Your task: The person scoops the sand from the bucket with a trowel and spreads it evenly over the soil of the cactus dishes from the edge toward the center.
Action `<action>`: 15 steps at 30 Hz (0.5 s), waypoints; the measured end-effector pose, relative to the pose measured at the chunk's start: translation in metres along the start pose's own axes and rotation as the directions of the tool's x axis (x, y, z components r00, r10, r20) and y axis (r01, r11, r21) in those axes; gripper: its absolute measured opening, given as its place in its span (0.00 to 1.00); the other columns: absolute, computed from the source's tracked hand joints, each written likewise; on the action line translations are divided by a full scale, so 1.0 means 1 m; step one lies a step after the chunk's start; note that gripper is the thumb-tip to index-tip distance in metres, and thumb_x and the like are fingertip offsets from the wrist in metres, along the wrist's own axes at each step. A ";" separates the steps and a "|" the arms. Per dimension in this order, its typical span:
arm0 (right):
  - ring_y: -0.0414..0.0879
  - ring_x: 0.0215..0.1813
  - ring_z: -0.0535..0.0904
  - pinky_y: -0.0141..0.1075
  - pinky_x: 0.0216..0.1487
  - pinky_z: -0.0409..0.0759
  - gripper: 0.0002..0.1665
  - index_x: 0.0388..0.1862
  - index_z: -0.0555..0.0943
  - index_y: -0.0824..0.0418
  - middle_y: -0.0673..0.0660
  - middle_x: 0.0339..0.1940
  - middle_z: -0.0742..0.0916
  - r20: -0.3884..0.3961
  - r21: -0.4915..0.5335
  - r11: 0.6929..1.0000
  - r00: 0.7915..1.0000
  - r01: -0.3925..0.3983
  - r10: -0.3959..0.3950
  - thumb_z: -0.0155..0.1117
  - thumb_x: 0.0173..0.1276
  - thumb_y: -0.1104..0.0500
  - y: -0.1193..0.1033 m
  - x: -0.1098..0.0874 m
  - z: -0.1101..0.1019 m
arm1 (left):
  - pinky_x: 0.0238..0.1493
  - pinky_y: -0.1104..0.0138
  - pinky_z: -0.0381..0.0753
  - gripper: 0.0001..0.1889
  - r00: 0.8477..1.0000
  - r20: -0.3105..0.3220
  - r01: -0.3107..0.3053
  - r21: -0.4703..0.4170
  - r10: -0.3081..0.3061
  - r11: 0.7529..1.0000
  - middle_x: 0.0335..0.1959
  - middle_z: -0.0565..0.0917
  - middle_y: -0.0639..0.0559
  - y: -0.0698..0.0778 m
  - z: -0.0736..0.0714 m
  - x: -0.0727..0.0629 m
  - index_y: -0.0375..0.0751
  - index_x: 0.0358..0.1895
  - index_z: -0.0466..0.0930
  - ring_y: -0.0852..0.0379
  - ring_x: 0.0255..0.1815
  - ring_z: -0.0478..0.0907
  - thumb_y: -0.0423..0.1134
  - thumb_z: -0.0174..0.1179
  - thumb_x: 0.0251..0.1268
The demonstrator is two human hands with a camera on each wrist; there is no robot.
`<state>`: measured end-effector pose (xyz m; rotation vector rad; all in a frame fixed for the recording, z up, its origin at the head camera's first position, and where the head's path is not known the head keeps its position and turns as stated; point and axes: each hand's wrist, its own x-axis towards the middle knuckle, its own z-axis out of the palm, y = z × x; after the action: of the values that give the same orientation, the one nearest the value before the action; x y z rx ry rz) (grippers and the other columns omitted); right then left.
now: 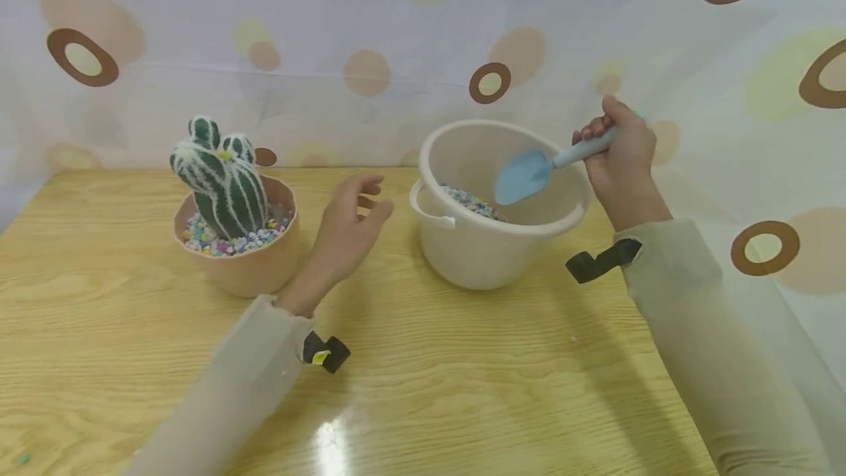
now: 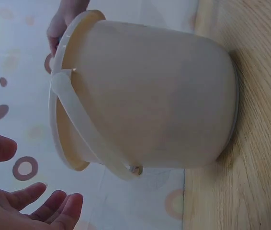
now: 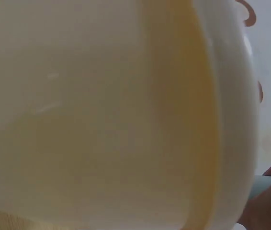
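My right hand (image 1: 621,153) grips the handle of a light blue scoop (image 1: 525,176), its blade dipping inside the mouth of a cream bucket (image 1: 472,255). Small coloured pebbles (image 1: 471,200) lie in the bucket. Between the bucket and a peach pot (image 1: 254,274), my left hand (image 1: 346,230) hovers with relaxed fingers, holding nothing. In the pot a green and white cactus (image 1: 231,193) stands among similar pebbles. The left wrist view has the bucket's side and handle (image 2: 85,120) beyond the loose fingers. The bucket wall (image 3: 92,120) fills most of the right wrist view.
Both containers stand near the back of a wooden table (image 1: 429,380). A spotted cloth (image 1: 297,20) hangs behind it and along the right. A tiny green bit (image 1: 24,458) lies at the front left, and a pale speck (image 1: 573,339) in front of the bucket.
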<state>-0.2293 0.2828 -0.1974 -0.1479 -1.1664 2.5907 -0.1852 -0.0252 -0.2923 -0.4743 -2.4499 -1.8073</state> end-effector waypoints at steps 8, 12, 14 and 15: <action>0.44 0.14 0.68 0.31 0.23 0.72 0.24 0.10 0.68 0.63 0.54 0.08 0.73 0.035 -0.285 0.952 0.994 0.112 -0.107 0.63 0.65 0.63 0.011 0.011 -0.002 | 0.59 0.51 0.74 0.31 0.997 0.071 0.029 -0.057 -0.025 0.998 0.66 0.65 0.40 0.004 0.022 0.030 0.39 0.71 0.56 0.45 0.63 0.67 0.48 0.51 0.70; 0.42 0.15 0.71 0.28 0.26 0.75 0.24 0.10 0.69 0.60 0.51 0.08 0.75 0.056 -0.468 0.874 0.991 0.130 -0.118 0.66 0.62 0.57 0.022 0.015 -0.001 | 0.60 0.51 0.73 0.33 0.995 0.079 0.061 -0.059 -0.056 0.996 0.67 0.64 0.40 0.006 0.028 0.039 0.41 0.72 0.54 0.45 0.64 0.66 0.50 0.52 0.69; 0.41 0.17 0.71 0.28 0.28 0.75 0.25 0.10 0.69 0.59 0.49 0.09 0.75 0.076 -0.562 0.817 0.992 0.130 -0.105 0.65 0.64 0.55 0.027 0.015 -0.001 | 0.60 0.50 0.72 0.34 0.994 0.086 0.071 -0.052 -0.066 0.996 0.67 0.63 0.40 0.007 0.030 0.043 0.42 0.72 0.54 0.45 0.64 0.65 0.50 0.53 0.67; 0.41 0.18 0.71 0.28 0.29 0.75 0.25 0.10 0.70 0.58 0.49 0.09 0.75 0.089 -0.599 0.791 0.992 0.123 -0.087 0.64 0.65 0.55 0.029 0.016 -0.001 | 0.61 0.50 0.72 0.35 0.994 0.092 0.069 -0.043 -0.065 0.997 0.68 0.63 0.41 0.008 0.031 0.044 0.43 0.73 0.54 0.45 0.65 0.65 0.51 0.53 0.67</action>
<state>-0.2507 0.2702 -0.2198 -0.1357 -1.9329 2.0444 -0.2209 0.0149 -0.2843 -0.4927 -2.5173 -1.9125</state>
